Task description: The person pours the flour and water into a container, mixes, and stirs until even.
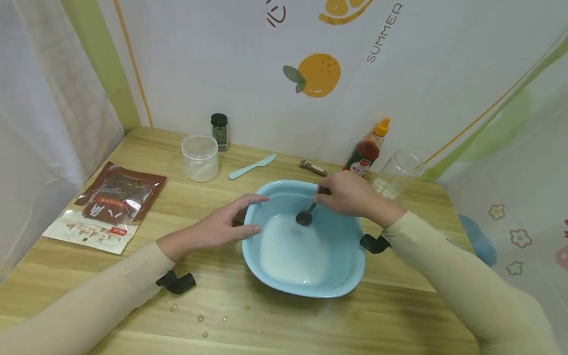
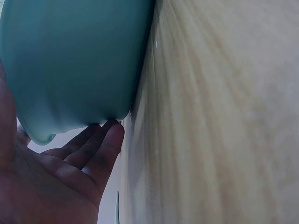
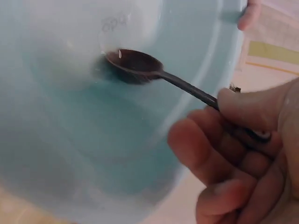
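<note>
A light blue plastic basin [image 1: 301, 286] stands on the table with whitish liquid pooled in its bottom. My right hand [image 1: 346, 194] pinches the handle of a dark spoon [image 3: 135, 66] between thumb and fingers, reaching over the basin's back right rim. The spoon's bowl is low inside the basin, near the printed mark on its floor. At the basin's left side is my left hand [image 1: 216, 223], its thumb and index finger extended to the rim. In the left wrist view, other fingers [image 2: 110, 140] of that hand lie fairly straight against the basin's outer wall, under the rim.
Behind the basin are a sauce bottle [image 1: 365, 150], a clear jar [image 1: 398, 172], a small brown-handled tool [image 1: 313, 168] and a pale green spreader [image 1: 252, 167]. Further left are a lidded tub [image 1: 200, 158], a spice jar [image 1: 220, 131] and a spice packet [image 1: 109, 207]. Droplets [image 1: 200, 318] dot the front.
</note>
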Tool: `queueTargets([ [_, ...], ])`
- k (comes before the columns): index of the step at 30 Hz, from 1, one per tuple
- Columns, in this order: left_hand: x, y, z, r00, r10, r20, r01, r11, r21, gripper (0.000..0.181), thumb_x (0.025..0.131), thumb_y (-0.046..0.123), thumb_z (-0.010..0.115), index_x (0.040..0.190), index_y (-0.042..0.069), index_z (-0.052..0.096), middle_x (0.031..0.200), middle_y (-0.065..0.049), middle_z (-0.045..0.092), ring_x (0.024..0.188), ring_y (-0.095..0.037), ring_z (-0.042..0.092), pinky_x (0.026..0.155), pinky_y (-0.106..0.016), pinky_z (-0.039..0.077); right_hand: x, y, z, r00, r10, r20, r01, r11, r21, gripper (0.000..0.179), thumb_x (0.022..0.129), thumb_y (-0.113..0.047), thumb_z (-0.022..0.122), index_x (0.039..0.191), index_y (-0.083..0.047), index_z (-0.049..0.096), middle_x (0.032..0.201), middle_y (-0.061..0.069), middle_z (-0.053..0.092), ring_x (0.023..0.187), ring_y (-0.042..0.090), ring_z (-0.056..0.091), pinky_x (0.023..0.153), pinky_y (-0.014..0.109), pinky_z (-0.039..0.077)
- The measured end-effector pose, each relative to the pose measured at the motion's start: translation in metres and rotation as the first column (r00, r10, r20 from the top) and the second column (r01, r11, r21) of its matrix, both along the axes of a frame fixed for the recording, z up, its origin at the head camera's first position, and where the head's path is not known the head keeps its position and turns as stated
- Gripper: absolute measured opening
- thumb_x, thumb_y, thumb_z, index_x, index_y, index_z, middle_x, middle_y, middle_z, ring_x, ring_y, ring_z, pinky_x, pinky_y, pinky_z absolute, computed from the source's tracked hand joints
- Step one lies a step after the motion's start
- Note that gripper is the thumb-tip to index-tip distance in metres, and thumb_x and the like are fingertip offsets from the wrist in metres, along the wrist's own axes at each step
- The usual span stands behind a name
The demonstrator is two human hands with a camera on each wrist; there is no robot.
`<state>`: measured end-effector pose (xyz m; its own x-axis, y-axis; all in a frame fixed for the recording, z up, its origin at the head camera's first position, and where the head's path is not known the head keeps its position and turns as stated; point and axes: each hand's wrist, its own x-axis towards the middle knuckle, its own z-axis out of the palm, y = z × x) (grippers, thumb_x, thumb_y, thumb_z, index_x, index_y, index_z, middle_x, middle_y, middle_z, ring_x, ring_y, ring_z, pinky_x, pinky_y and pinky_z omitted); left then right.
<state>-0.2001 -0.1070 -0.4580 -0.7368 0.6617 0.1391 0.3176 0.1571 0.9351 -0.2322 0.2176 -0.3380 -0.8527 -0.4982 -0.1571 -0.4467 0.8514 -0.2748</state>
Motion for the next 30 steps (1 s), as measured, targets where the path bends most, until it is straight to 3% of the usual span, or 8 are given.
queueTargets([
  [5,0.001,-0.001,0.001,1.0,0.008,0.002,-0.008,1.0,-0.005,0.067,0.11,0.018,0.07,0.17,0.01,0.039,0.154,-0.028,0.06,0.138,-0.042,0.065,0.112,-0.055,0.057,0.003,0.006,0.001,0.987,0.058,0.152,-0.054,0.998,-0.034,0.02,0.11,-0.026,0.074,0.102,-0.009,0.082,0.076,-0.001,0.071,0.065,0.014,0.068,0.063,0.035,0.055],
  [11,0.001,0.001,0.0,1.0,0.006,-0.003,-0.006,1.0,-0.008,0.069,0.11,0.019,0.071,0.17,0.011,0.039,0.152,-0.026,0.063,0.134,-0.04,0.067,0.109,-0.053,0.059,0.0,0.017,0.001,0.998,0.005,0.059,-0.006,1.0,0.011,0.018,0.108,-0.025,0.075,0.1,-0.011,0.083,0.069,-0.003,0.067,0.06,0.014,0.065,0.059,0.033,0.053],
  [17,0.0,0.001,0.001,1.0,0.012,0.003,-0.012,1.0,-0.004,0.069,0.11,0.019,0.071,0.17,0.011,0.039,0.155,-0.025,0.06,0.138,-0.04,0.065,0.111,-0.054,0.058,0.001,0.023,0.002,0.973,0.098,0.209,-0.097,0.995,-0.017,0.017,0.108,-0.025,0.076,0.1,-0.01,0.081,0.073,-0.003,0.07,0.065,0.016,0.069,0.062,0.035,0.054],
  [23,0.001,0.001,0.002,1.0,0.011,-0.004,-0.011,1.0,-0.011,0.068,0.11,0.019,0.071,0.17,0.013,0.04,0.155,-0.025,0.06,0.139,-0.041,0.064,0.111,-0.054,0.058,-0.001,0.029,0.004,0.991,0.071,0.115,-0.073,0.997,0.009,0.016,0.107,-0.024,0.078,0.099,-0.01,0.081,0.073,-0.004,0.068,0.064,0.013,0.064,0.062,0.034,0.054],
  [30,0.001,0.001,0.002,1.0,0.006,0.006,-0.006,1.0,-0.006,0.067,0.111,0.019,0.069,0.17,0.011,0.039,0.156,-0.027,0.058,0.141,-0.043,0.062,0.113,-0.057,0.056,0.003,0.028,0.003,0.966,0.152,0.208,-0.153,0.988,-0.01,0.015,0.107,-0.025,0.078,0.1,-0.012,0.081,0.076,-0.005,0.072,0.067,0.012,0.067,0.064,0.034,0.057],
])
